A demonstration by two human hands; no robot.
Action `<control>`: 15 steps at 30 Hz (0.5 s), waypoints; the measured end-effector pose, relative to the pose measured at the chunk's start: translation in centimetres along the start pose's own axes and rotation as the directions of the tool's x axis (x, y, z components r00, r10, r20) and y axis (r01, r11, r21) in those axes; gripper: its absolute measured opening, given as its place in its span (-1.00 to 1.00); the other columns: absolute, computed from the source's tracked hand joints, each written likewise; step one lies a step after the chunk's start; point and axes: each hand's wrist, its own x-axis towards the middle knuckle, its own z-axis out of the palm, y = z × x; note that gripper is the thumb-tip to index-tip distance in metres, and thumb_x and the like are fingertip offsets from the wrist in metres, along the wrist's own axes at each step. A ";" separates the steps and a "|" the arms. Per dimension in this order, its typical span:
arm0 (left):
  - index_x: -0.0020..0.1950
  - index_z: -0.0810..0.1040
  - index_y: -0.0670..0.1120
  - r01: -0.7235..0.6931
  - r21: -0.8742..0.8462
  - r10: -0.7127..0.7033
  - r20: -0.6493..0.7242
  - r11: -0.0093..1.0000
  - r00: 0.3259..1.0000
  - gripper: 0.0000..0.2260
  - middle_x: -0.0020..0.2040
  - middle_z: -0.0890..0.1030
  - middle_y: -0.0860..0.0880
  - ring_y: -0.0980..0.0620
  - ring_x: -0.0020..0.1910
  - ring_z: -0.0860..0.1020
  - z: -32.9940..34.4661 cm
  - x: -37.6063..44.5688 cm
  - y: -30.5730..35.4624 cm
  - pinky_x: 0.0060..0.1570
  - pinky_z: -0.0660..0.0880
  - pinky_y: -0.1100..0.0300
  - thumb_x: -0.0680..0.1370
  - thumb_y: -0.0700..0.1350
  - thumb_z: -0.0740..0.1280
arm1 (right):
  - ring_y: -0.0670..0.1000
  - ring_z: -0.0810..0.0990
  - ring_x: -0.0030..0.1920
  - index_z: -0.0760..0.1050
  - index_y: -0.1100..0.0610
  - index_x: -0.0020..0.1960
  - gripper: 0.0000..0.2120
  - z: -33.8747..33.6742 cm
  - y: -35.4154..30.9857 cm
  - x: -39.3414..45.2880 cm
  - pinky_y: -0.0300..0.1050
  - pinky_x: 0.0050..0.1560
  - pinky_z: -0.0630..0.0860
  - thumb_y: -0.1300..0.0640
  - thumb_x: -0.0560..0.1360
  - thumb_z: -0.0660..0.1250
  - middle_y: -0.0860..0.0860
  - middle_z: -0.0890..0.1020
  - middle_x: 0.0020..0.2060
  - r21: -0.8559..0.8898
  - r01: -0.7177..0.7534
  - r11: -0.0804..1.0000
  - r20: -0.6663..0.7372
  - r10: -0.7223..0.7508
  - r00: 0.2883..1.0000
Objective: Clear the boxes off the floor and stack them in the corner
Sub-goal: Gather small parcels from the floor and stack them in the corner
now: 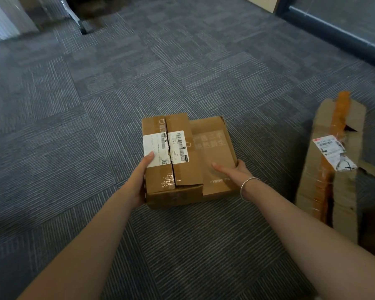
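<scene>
A small brown box [178, 135] with a torn white label lies on top of a wider flat brown box [212, 146] with pale printed characters. My left hand [142, 176] grips the small box's left side, thumb on the label. At the right edge of the flat box my right hand [232, 171] holds on, thumb on top and fingers under the edge. Whether the two boxes rest on the grey carpet or hover just above it I cannot tell. A long flattened box [333, 169] with orange tape and a peeling label lies on the floor to the right.
Grey striped carpet tiles [117, 94] cover the floor all round. A dark baseboard and wall [338, 33] run along the far right. A chair or desk leg [78, 20] stands at the far left, beside a pale panel [2, 20].
</scene>
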 end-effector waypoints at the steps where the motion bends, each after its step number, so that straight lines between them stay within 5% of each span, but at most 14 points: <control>1: 0.23 0.53 -0.03 -0.010 -0.004 0.010 0.005 1.000 1.000 -0.53 -0.04 0.72 -0.13 -0.13 -0.12 0.70 0.2 -0.9 0.8 -0.27 0.58 0.02 0.46 0.25 0.35 | 0.16 0.41 0.33 0.05 0.12 0.52 0.12 -0.3 -1.0 -0.8 0.17 0.35 0.35 -0.21 0.18 0.57 0.11 0.40 0.36 -0.008 0.004 1.000 0.006 -0.004 1.000; 9: 0.23 0.57 -0.05 -0.013 -0.025 0.013 0.018 1.000 1.000 -0.47 0.04 0.70 -0.13 -0.14 0.03 0.66 3.6 -12.5 9.3 -0.04 0.56 -0.04 0.42 0.27 0.39 | 0.11 0.49 0.20 0.13 0.13 0.49 -0.07 -4.5 -11.8 -12.0 0.01 0.15 0.42 -0.25 0.33 0.46 0.10 0.43 0.35 0.002 -0.004 1.000 0.005 0.004 1.000; 15: 0.27 0.56 -0.04 -0.008 0.010 0.007 0.053 1.000 0.999 -0.40 0.09 0.69 -0.12 -0.14 0.08 0.65 6.5 -24.5 18.2 0.14 0.53 -0.10 0.38 0.32 0.40 | 0.17 0.29 0.44 -0.03 0.08 0.57 0.06 -9.4 -22.1 -22.9 0.18 0.41 0.21 -0.37 0.31 0.39 0.10 0.27 0.48 -0.052 -0.019 0.998 0.006 0.019 1.000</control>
